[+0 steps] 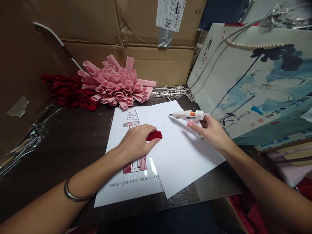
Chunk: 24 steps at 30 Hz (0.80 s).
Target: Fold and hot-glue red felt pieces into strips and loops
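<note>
Between the thumb and fingers of my left hand (136,139) is a small dark red fabric piece (155,136), its free end pointing right. That hand rests over a printed sheet (126,191) and the edge of a blank white sheet (180,159). My right hand (212,131) is wrapped round a white glue gun (185,115) with an orange part on top. The gun's metal nozzle points left, just over the blank sheet and apart from the red piece. My left palm and fingers hide part of the printed picture.
Pink rolled fabric loops (117,81) are heaped at the back, with dark red fabric pieces (70,91) to their left. Metal clips (170,92) lie behind the papers. Cardboard boxes (156,65) wall the back; a large paper bag (258,81) stands right, a grey cable (214,52) crossing it.
</note>
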Available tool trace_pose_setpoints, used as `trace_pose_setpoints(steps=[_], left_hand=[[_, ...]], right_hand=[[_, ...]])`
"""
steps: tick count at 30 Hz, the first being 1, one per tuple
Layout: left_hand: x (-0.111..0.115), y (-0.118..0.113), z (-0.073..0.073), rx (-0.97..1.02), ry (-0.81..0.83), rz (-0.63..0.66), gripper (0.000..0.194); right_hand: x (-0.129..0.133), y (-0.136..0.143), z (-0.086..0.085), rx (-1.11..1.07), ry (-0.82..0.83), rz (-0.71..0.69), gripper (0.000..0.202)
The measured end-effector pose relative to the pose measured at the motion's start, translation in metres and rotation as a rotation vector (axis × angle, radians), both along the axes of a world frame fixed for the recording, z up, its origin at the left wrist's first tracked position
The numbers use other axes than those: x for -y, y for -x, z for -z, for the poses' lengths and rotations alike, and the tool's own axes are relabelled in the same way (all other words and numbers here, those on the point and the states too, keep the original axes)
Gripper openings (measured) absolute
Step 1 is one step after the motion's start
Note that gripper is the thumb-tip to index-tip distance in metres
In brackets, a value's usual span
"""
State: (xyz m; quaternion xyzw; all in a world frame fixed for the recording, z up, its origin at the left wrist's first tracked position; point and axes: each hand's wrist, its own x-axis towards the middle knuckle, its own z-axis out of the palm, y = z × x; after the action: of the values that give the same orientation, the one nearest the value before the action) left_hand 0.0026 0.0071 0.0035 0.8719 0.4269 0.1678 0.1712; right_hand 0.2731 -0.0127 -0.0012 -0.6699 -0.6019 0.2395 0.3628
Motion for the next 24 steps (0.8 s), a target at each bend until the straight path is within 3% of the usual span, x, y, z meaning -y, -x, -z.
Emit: trace_pose_setpoints(steps=[3,10,24], left_hand=[[0.0,0.0,0.0,0.015,0.002,-0.011,0.022],[0.001,-0.001,-0.002,0.008,0.013,-0.034,0.022],[0.003,0.002,-0.004,0.016,0.01,-0.056,0.019]], right_hand=[[-0.007,0.001,-0.01,0.039,0.174,-0.003,0.05],[0.015,0.006,-0.028,0.01,0.285,-0.118,0.053],[0.013,0.019,-0.044,0.088,0.341,-0.374,0.045]])
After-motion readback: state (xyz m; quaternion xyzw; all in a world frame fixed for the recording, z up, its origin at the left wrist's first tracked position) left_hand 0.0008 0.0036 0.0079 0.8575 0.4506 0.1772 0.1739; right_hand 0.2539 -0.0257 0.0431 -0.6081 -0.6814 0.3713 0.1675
